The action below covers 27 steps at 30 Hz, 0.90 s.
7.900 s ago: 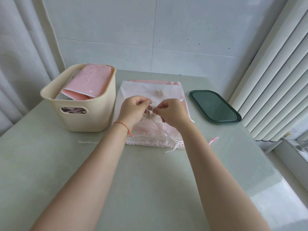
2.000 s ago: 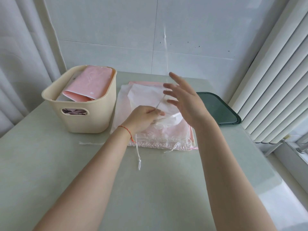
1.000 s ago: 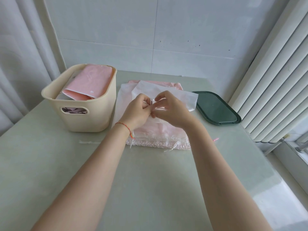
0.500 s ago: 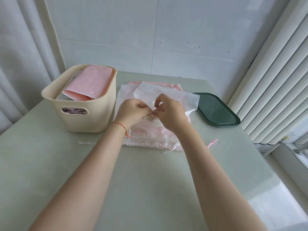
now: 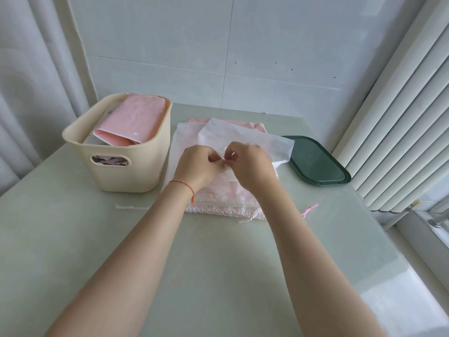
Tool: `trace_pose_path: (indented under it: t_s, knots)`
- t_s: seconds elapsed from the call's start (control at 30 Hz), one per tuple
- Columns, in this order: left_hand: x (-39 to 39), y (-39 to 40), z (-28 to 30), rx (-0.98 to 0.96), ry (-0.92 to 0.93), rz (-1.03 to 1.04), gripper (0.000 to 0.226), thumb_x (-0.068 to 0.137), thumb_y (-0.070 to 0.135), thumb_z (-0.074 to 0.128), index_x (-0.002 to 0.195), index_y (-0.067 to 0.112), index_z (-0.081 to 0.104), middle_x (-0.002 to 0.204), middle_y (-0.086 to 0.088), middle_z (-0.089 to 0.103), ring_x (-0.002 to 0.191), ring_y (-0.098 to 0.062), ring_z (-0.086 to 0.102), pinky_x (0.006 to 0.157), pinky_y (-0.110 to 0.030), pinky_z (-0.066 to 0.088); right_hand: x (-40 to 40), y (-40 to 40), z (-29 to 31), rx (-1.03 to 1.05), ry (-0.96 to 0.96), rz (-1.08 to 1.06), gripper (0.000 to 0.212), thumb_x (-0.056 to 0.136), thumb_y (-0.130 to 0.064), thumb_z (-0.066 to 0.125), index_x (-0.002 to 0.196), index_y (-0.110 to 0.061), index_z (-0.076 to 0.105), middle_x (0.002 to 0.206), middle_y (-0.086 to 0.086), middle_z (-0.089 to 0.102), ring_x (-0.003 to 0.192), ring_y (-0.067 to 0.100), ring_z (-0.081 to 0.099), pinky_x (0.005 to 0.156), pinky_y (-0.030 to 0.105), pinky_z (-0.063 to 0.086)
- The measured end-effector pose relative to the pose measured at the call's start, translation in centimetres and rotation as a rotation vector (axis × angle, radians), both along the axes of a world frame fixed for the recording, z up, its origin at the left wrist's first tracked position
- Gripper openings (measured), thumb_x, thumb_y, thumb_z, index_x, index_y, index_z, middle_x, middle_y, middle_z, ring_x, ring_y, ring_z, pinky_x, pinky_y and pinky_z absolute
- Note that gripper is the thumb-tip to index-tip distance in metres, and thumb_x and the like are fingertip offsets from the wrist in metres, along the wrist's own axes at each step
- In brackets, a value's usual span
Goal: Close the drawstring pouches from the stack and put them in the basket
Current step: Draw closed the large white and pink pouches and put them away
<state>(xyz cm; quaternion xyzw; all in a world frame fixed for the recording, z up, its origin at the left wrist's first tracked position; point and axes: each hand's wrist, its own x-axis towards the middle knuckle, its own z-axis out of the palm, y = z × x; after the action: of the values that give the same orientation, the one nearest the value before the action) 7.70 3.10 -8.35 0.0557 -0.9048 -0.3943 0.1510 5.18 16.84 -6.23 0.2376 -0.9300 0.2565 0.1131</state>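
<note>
- Hands: I see my left hand (image 5: 198, 166) and right hand (image 5: 250, 166) pinching the white pouch (image 5: 245, 137) over the stack (image 5: 226, 198).
- Basket (image 5: 126, 171) beside it; no writing readable.

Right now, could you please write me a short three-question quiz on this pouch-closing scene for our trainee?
1. True or false: the basket already holds a pink pouch.
2. Which thing lies to the right of the stack of pouches? A) a green tray B) a red cup C) a book
3. Fill in: the left hand and the right hand both pinch the ____ pouch over the stack.

Key
1. True; it sticks up above the rim.
2. A; the green tray lies flat on the table.
3. White; the white pouch is lifted between the two hands.
</note>
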Motion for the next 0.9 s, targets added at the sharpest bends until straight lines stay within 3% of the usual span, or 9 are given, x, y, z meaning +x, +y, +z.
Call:
trace_pose_path:
  t_s: [0.1, 0.2, 0.3, 0.43, 0.5, 0.57, 0.7, 0.8, 0.9]
  knots:
    - [0.0, 0.1, 0.1, -0.018, 0.001, 0.004, 0.051, 0.061, 0.054, 0.053, 0.068, 0.006, 0.069, 0.067, -0.012, 0.062, 0.068, -0.029, 0.051, 0.064, -0.036, 0.045, -0.2, -0.1, -0.1, 0.101, 0.022, 0.01, 0.019, 0.094, -0.012, 0.054, 0.104, -0.014, 0.07, 0.095, 0.007, 0.069, 0.089, 0.025, 0.059, 0.066, 0.03, 0.041]
    - [-0.1, 0.1, -0.1, -0.027, 0.022, 0.015, 0.049, 0.061, 0.048, 0.051, 0.063, 0.0, 0.061, 0.06, -0.008, 0.045, 0.061, -0.016, 0.034, 0.058, -0.031, 0.03, -0.4, -0.3, -0.4, 0.19, 0.058, 0.041, 0.026, 0.091, -0.002, 0.048, 0.102, -0.013, 0.069, 0.095, 0.007, 0.067, 0.088, 0.028, 0.058, 0.074, 0.036, 0.047]
    - [-0.1, 0.1, 0.1, -0.068, 0.031, 0.009, 0.028, 0.074, 0.032, 0.066, 0.068, 0.005, 0.066, 0.069, -0.009, 0.061, 0.066, -0.022, 0.049, 0.062, -0.03, 0.038, -0.4, -0.2, -0.5, 0.175, 0.052, 0.061, 0.018, 0.093, -0.001, 0.047, 0.1, -0.007, 0.063, 0.099, 0.009, 0.062, 0.088, 0.027, 0.054, 0.072, 0.034, 0.04]
    - [-0.1, 0.0, 0.0, -0.162, 0.117, -0.011, 0.009, 0.076, 0.017, 0.071, 0.076, 0.008, 0.069, 0.085, -0.005, 0.061, 0.081, -0.022, 0.056, 0.072, -0.031, 0.045, -0.5, 0.4, -0.1, 0.083, -0.069, 0.099, 0.016, 0.1, -0.016, 0.05, 0.104, -0.009, 0.063, 0.098, 0.002, 0.058, 0.086, 0.019, 0.046, 0.066, 0.02, 0.029]
    - [-0.1, -0.1, -0.1, -0.167, 0.163, -0.038, 0.005, 0.076, 0.014, 0.071, 0.078, 0.009, 0.07, 0.085, -0.002, 0.06, 0.079, -0.022, 0.057, 0.07, -0.03, 0.044, -0.7, 0.6, 0.1, -0.031, -0.219, 0.094, 0.015, 0.099, -0.02, 0.052, 0.099, -0.012, 0.065, 0.088, -0.003, 0.057, 0.076, 0.013, 0.046, 0.059, 0.009, 0.033]
    - [-0.3, -0.2, -0.2, -0.153, 0.218, -0.064, 0.003, 0.077, 0.013, 0.071, 0.08, 0.011, 0.071, 0.083, 0.0, 0.06, 0.076, -0.021, 0.059, 0.071, -0.031, 0.046, -0.8, 1.0, 0.0, -0.298, -0.491, 0.073, 0.016, 0.098, -0.019, 0.056, 0.086, -0.014, 0.065, 0.072, -0.003, 0.053, 0.06, 0.009, 0.042, 0.048, 0.01, 0.031]
    - [-0.2, -0.1, -0.5, -0.081, 0.268, -0.063, 0.011, 0.084, 0.013, 0.068, 0.089, 0.014, 0.059, 0.083, 0.0, 0.064, 0.073, -0.019, 0.06, 0.071, -0.036, 0.051, -1.5, 1.6, -1.1, -0.749, -0.882, 0.115, 0.019, 0.097, -0.007, 0.055, 0.083, -0.003, 0.068, 0.074, 0.007, 0.051, 0.069, 0.018, 0.042, 0.07, 0.029, 0.035]
    - [0.1, 0.2, -0.4, -0.046, 0.279, -0.053, 0.02, 0.088, 0.012, 0.064, 0.093, 0.018, 0.045, 0.079, 0.0, 0.059, 0.074, -0.022, 0.06, 0.069, -0.036, 0.051, -1.6, 1.6, -1.1, -0.818, -0.968, 0.114, 0.023, 0.098, -0.005, 0.053, 0.079, -0.005, 0.066, 0.07, 0.006, 0.047, 0.067, 0.017, 0.041, 0.07, 0.031, 0.036]
    - [0.1, 0.0, -0.3, 0.014, 0.27, -0.07, 0.019, 0.091, 0.003, 0.047, 0.088, 0.022, 0.047, 0.077, -0.002, 0.064, 0.077, -0.01, 0.065, 0.071, -0.038, 0.054, -1.5, 1.6, -0.9, -0.85, -0.99, 0.108, 0.033, 0.099, -0.005, 0.05, 0.068, -0.008, 0.061, 0.062, 0.003, 0.04, 0.062, 0.015, 0.037, 0.065, 0.027, 0.033]
